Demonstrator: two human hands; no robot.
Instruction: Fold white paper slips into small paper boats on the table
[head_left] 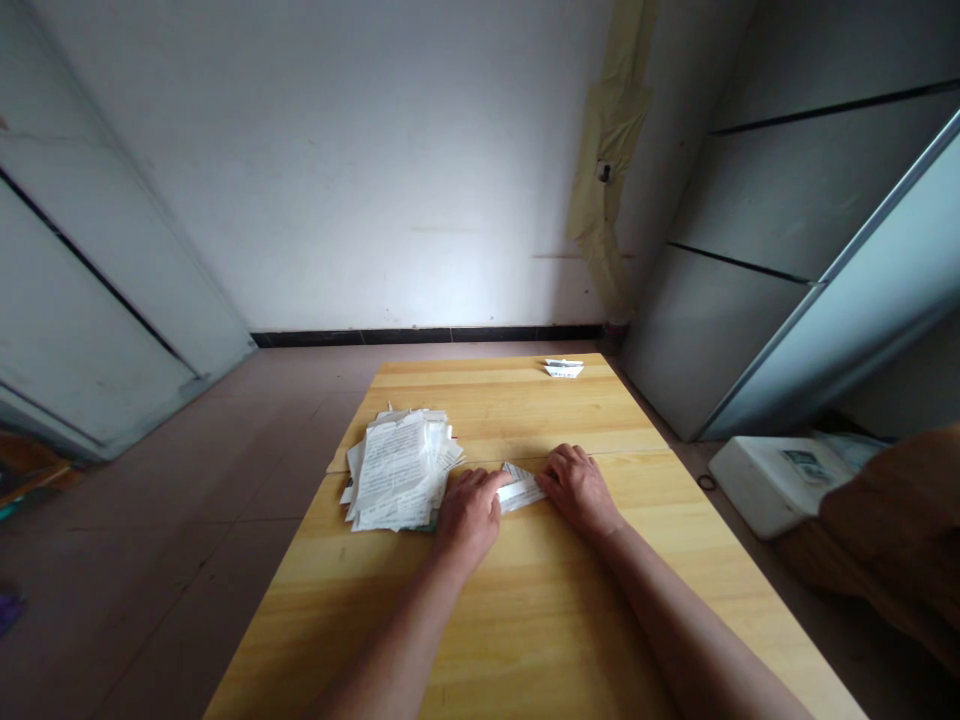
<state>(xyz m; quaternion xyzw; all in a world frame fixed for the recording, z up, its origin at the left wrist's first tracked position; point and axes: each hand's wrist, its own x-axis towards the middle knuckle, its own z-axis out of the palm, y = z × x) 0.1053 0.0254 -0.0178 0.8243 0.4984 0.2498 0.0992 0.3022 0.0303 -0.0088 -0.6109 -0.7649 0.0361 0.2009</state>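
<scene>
A folded sheet of printed paper (520, 491), with a pointed top and a flat band along its lower edge, lies on the wooden table (525, 610). My left hand (471, 510) grips its left end, thumb along the paper and fingers bent. At the opposite end, my right hand (579, 487) pinches the corner with curled fingers. Parts of the sheet are hidden beneath both hands. Just left of my left hand sits a loose stack of printed sheets (397, 470). A small folded paper boat (563, 369) stands near the table's far right edge.
A white wall (420, 180) with a dark baseboard rises beyond the table. Yellowish tape (596, 210) runs down it around a socket. Grey cabinet panels (720, 300) stand at the right, with a white foam box (765, 480) on the floor beside the table.
</scene>
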